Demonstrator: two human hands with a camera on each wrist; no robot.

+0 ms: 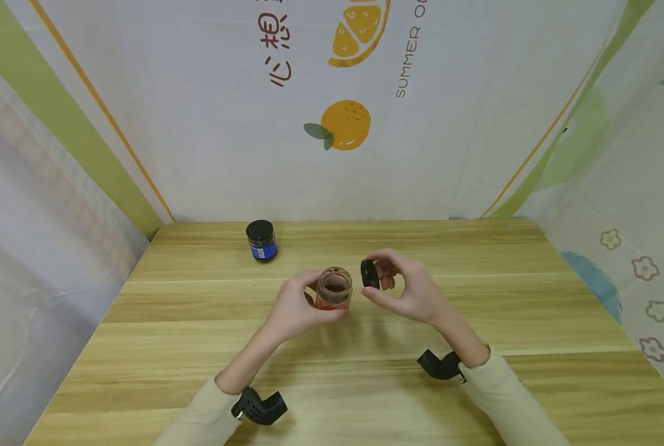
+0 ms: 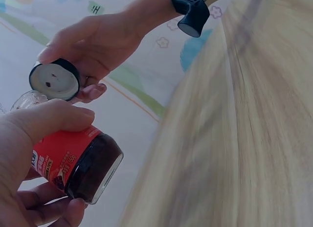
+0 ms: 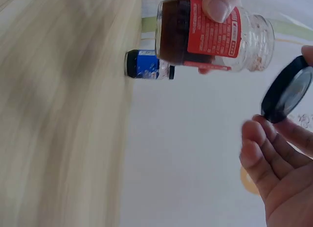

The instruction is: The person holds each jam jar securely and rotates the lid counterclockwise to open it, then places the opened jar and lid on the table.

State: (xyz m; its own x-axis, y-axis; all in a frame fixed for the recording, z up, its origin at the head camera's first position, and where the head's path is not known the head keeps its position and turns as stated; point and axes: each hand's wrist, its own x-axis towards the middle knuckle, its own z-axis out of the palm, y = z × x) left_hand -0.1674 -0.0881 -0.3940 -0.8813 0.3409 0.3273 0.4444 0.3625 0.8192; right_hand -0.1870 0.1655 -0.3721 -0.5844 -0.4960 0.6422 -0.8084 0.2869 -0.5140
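Note:
My left hand (image 1: 300, 303) grips a glass jar (image 1: 334, 288) with a red label, its mouth uncovered and some dark contents inside. In the left wrist view the red label (image 2: 66, 153) and the dark lower part of the jar show between thumb and fingers. My right hand (image 1: 407, 285) pinches a black lid (image 1: 370, 274) by its edge, tilted on its side just right of the jar's mouth and apart from it. The lid's pale inner face (image 2: 54, 81) has dark smears. The right wrist view shows the lid (image 3: 287, 89) beyond the rim of the jar (image 3: 215, 35).
A second jar (image 1: 262, 241), with a black lid and blue label, stands upright toward the back left of the wooden table (image 1: 170, 347). Behind the table hangs a white printed curtain (image 1: 226, 142). Black wrist-worn devices (image 1: 261, 407) sit at both cuffs.

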